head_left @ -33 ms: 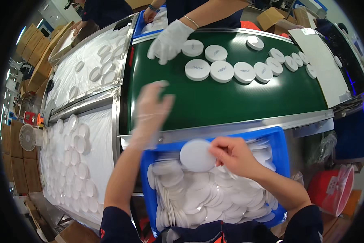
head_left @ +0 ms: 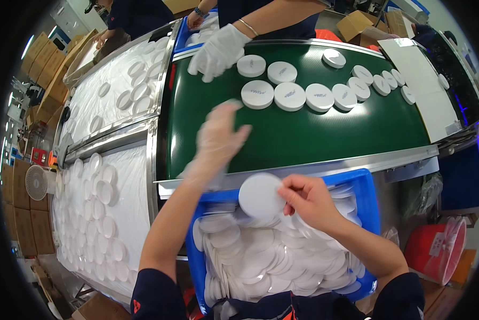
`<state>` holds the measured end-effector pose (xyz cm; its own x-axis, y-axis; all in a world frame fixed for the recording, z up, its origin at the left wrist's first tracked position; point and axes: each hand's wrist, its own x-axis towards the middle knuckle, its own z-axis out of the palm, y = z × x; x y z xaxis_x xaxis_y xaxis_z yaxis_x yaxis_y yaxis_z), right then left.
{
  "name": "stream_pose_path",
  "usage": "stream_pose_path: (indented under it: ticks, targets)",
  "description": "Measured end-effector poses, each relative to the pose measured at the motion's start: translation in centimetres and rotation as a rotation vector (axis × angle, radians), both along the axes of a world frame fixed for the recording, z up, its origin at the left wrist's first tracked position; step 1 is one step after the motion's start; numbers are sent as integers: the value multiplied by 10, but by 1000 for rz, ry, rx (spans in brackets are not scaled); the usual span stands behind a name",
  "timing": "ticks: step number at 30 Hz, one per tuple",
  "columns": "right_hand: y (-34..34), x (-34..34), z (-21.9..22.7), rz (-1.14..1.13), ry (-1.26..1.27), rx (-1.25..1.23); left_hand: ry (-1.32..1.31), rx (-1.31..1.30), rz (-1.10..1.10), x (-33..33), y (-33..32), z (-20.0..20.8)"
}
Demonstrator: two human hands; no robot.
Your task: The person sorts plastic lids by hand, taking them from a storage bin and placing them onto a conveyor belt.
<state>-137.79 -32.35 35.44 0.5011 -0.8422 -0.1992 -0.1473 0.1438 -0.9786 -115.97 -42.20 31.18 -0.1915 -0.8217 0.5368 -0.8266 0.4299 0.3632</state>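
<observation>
Between thumb and fingers, my right hand (head_left: 310, 200) pinches a thin white round disc (head_left: 261, 196) by its right edge, above a blue bin (head_left: 374, 213). Many similar white discs (head_left: 271, 256) lie heaped in that bin. Over the green conveyor belt (head_left: 303, 133) reaches my left hand (head_left: 218, 140), in a thin see-through glove, empty with fingers apart. Its fingertips come close to a white round lid (head_left: 257, 94) with dark print on top, but a gap shows. More such lids (head_left: 290, 96) stretch along the belt to the right.
Across the belt, a co-worker's white-gloved hand (head_left: 218, 53) hovers beside the lids. On the left, a plastic-covered table (head_left: 133, 202) bears many white round caps (head_left: 104, 192). A metal rail (head_left: 325, 165) edges the belt. A red bucket (head_left: 434, 250) stands at right.
My left hand has moved right and slightly up, closer to the nearest lid. The co-worker's gloved hand has shifted a little left. My right hand still holds the disc, nearly in place.
</observation>
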Motion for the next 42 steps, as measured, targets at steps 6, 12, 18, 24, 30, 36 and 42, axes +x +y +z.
stream_pose_path:
  ticks: [6, 12, 18, 24, 30, 36, 42]
  targets:
    - [-11, -4, -15, -421, -173, 31, -176, 188, 219, -42, -69, 4]
    - [-13, -21, 5, -523, 7, -223, 1564, 938, -159, -73, 84, 32]
    - [29, -5, 21, -7, 398, -662, 1089, 670, -19, -63, 161, 71]
    - [39, -10, 15, 334, 324, -761, 1457, 202, 625, 101, 171, 39]
    - [41, -6, 12, 458, 338, -685, -238, -407, 1136, 209, 171, -15]
    - [49, -6, 10, 514, 380, -645, -106, 227, 984, 257, 215, -19]
    - [51, -5, 0, 594, 454, -570, -648, -201, 942, 151, 197, -1]
